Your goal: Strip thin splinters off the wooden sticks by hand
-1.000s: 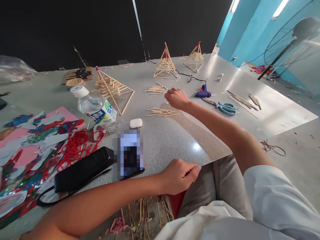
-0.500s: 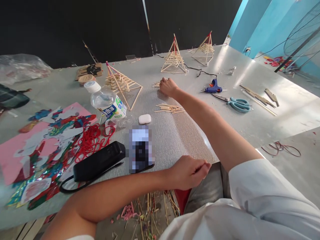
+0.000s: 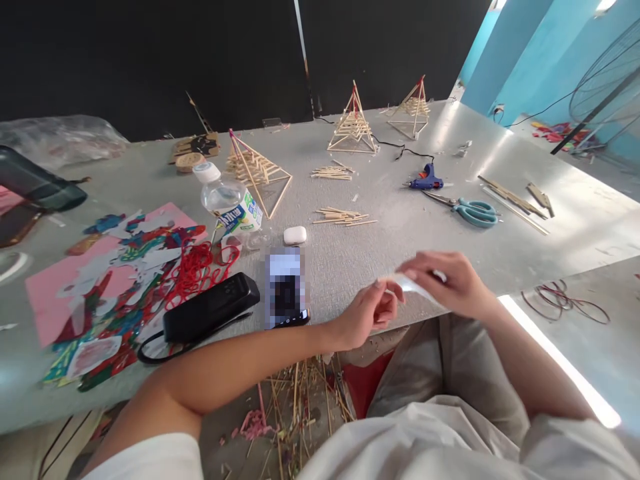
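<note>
My left hand is over the table's near edge, its fingers curled in and the thumb close to the index finger. Facing it from the right is my right hand, slightly blurred, with fingers bent in a pinch. The fingertips of both hands are close together; anything between them is too small or blurred to make out. Beyond them lie two piles of short thin sticks, a nearer pile and a farther pile. Three stick pyramids stand farther back: a left pyramid, a middle pyramid and a right pyramid.
A blue glue gun and scissors lie right, near some flat sticks. Left are a water bottle, white case, phone, black device, red cord and coloured scraps.
My right hand has come back from the farther stick pile to the near edge, beside my left hand. My left hand has risen slightly and turned, its fingers now less tightly closed.
</note>
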Demonstrator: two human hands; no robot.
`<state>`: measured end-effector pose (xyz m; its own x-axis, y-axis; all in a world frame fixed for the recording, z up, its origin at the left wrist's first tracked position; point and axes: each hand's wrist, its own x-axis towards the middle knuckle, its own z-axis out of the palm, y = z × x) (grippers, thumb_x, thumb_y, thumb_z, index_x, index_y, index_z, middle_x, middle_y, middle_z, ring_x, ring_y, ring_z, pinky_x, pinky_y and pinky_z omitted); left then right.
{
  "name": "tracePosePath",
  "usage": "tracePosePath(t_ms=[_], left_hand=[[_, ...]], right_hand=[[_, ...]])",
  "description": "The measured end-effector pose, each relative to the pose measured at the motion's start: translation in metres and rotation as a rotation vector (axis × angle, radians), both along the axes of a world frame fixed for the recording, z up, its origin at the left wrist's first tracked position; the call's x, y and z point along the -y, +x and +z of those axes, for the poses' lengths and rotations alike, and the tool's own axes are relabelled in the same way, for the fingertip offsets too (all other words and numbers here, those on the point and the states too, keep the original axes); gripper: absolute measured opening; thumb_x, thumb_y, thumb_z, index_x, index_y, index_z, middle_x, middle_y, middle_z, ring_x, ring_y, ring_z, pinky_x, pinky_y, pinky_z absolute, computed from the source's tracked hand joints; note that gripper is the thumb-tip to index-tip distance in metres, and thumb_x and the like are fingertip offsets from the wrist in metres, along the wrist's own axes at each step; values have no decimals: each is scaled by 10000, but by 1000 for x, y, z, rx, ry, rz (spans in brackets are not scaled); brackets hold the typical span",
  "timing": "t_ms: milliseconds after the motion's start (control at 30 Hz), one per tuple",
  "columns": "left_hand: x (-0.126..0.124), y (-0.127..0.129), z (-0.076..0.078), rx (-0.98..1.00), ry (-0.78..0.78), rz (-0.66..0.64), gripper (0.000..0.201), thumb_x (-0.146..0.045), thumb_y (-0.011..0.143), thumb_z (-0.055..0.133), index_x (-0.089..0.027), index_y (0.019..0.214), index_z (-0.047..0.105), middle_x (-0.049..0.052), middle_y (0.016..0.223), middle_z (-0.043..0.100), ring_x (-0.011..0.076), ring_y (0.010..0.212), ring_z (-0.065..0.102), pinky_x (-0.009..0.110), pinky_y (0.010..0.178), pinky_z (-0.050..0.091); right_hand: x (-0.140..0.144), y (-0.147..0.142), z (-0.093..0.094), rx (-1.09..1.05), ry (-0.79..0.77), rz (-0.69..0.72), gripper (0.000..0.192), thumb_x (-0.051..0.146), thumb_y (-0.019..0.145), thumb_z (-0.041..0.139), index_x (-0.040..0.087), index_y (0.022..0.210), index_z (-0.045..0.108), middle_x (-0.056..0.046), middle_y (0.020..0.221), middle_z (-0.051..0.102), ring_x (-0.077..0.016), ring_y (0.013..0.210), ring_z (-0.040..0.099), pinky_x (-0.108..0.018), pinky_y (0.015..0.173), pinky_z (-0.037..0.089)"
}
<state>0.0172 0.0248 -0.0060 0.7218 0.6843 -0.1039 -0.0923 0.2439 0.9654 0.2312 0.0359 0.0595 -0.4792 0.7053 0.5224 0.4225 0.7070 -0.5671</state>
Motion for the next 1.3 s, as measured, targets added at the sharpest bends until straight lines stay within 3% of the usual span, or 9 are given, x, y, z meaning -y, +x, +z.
tracePosePath(t_ms=[133, 233, 333, 500, 600, 733, 867, 967, 1300], left_hand=[[-2, -5, 5, -44, 106, -123, 723, -852, 1020, 366, -190, 882, 621, -71, 596, 352, 115, 535, 280, 281, 531, 285], [-1, -6, 9, -103, 155, -141, 631, -772, 1031, 505, -183, 836, 623, -67, 588, 381, 106, 537, 317, 271, 527, 278], [1, -4, 8, -156, 168, -103, 611, -738, 1049, 504, -204, 754, 533, -73, 582, 348, 99, 532, 292, 266, 518, 254], [2, -5, 9, -203, 189, -56, 650, -753, 1029, 501, -225, 657, 431, -68, 559, 355, 93, 515, 308, 272, 524, 272], [1, -7, 11, -222, 195, -54, 631, -695, 1063, 478, -221, 649, 430, -68, 557, 350, 91, 503, 317, 276, 526, 267], [1, -9, 12, -251, 249, -112, 495, -599, 1101, 462, -180, 872, 594, -71, 588, 416, 105, 525, 341, 260, 528, 276], [2, -13, 11, -258, 248, -194, 409, -518, 1119, 436, -163, 1025, 616, -79, 640, 411, 106, 548, 313, 253, 540, 273], [1, -14, 12, -269, 224, -231, 374, -478, 1127, 418, -175, 991, 588, -89, 649, 345, 109, 562, 284, 255, 543, 257], [2, -10, 20, -336, 260, -230, 398, -507, 1085, 451, -227, 804, 431, -94, 606, 344, 102, 552, 285, 254, 533, 254]], right_hand=[[52, 7, -29, -48, -90, -52, 142, 243, 1085, 639, 249, 1098, 781, -15, 788, 774, -119, 573, 649, -244, 523, 491], [60, 5, -48, -112, -114, -113, 110, 245, 1079, 648, 235, 1085, 758, -26, 816, 782, -127, 606, 680, -240, 548, 520], [61, 8, -59, -80, -96, -165, 91, 269, 1076, 667, 221, 1037, 734, -26, 811, 769, -125, 609, 655, -245, 567, 510], [66, 15, -61, -19, -36, -193, 165, 241, 1129, 550, 202, 1151, 709, -47, 897, 779, -136, 710, 685, -256, 660, 518], [67, 15, -63, -46, -26, -206, 185, 251, 1147, 509, 191, 1128, 683, -29, 832, 743, -122, 663, 649, -242, 635, 485], [66, 11, -71, -52, -27, -200, 210, 265, 1157, 478, 191, 1057, 646, -18, 794, 710, -119, 664, 634, -235, 648, 465], [65, 7, -76, -49, -49, -164, 237, 268, 1165, 454, 201, 1012, 623, -32, 819, 727, -124, 682, 643, -237, 672, 466], [64, 5, -78, -57, -60, -157, 231, 287, 1165, 466, 202, 1017, 622, -37, 821, 712, -133, 693, 638, -241, 673, 463], [57, 6, -87, -139, -1, -48, 182, 229, 1154, 501, 201, 1037, 637, 4, 759, 614, -131, 659, 531, -244, 638, 419]])
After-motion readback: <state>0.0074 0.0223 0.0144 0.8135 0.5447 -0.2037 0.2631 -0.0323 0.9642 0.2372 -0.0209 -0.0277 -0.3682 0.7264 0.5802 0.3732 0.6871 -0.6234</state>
